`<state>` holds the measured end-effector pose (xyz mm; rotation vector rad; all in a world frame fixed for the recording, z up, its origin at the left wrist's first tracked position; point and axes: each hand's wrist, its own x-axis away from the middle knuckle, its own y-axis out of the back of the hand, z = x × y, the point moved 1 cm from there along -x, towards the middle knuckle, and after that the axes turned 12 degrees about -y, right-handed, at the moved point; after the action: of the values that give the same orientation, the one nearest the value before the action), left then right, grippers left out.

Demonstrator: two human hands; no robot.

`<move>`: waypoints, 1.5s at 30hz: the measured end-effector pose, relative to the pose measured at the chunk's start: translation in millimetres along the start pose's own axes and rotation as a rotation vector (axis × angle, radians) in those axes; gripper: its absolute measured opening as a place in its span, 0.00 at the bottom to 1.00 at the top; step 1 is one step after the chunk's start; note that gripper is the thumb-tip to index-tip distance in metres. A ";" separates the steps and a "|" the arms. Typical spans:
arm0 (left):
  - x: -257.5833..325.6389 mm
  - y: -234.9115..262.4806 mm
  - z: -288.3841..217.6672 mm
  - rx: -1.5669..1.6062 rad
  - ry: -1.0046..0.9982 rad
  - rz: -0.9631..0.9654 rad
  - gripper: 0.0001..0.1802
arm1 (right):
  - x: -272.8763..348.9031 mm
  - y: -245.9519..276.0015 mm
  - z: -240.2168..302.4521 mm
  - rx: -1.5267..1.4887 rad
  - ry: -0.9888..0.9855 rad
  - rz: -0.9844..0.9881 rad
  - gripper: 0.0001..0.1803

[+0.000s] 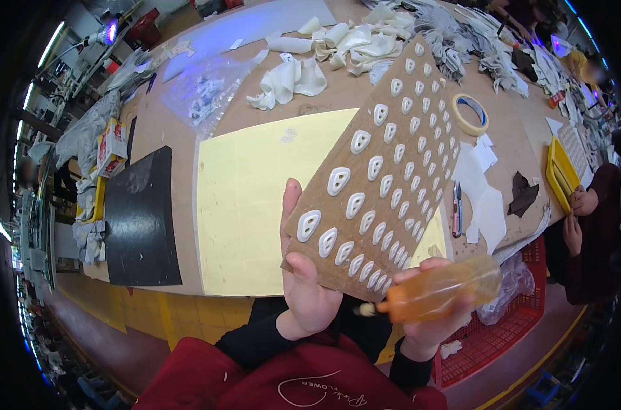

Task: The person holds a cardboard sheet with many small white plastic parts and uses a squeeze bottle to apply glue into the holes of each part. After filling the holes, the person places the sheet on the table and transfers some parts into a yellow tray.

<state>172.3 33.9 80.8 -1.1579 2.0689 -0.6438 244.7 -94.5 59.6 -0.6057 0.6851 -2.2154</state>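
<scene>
My left hand point(303, 280) grips the near corner of a brown cardboard board point(406, 174), thumb on top. The board is raised and tilted over the table, and it carries several rows of small white teardrop-shaped pieces point(338, 180). My right hand point(430, 321) holds an orange squeeze bottle point(440, 292) lying sideways, its nozzle pointing left just under the board's near edge.
A pale yellow sheet point(249, 198) and a black sheet point(143, 219) lie on the brown worktable point(180, 137). White cut pieces point(344, 48), a tape roll point(470, 113), a cutter point(456, 208) and a yellow tray point(562, 171) are farther back. A red crate point(502, 335) stands at lower right. Another person's hands point(580, 212) are at right.
</scene>
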 end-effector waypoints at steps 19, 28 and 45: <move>2.5 2.1 -1.9 -0.007 0.013 0.030 0.42 | -17.2 -26.2 -16.6 0.173 0.254 -0.352 0.43; 4.1 4.5 -1.5 -0.068 0.037 0.093 0.40 | -6.5 -27.4 -18.5 0.291 0.354 -0.291 0.41; 6.6 5.5 -1.1 -0.076 0.007 0.108 0.38 | 3.8 -41.5 0.4 0.408 0.332 -0.145 0.43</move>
<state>166.0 30.9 75.7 -1.0785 2.1614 -0.5226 221.8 -72.9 86.9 -0.0835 0.3350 -2.5239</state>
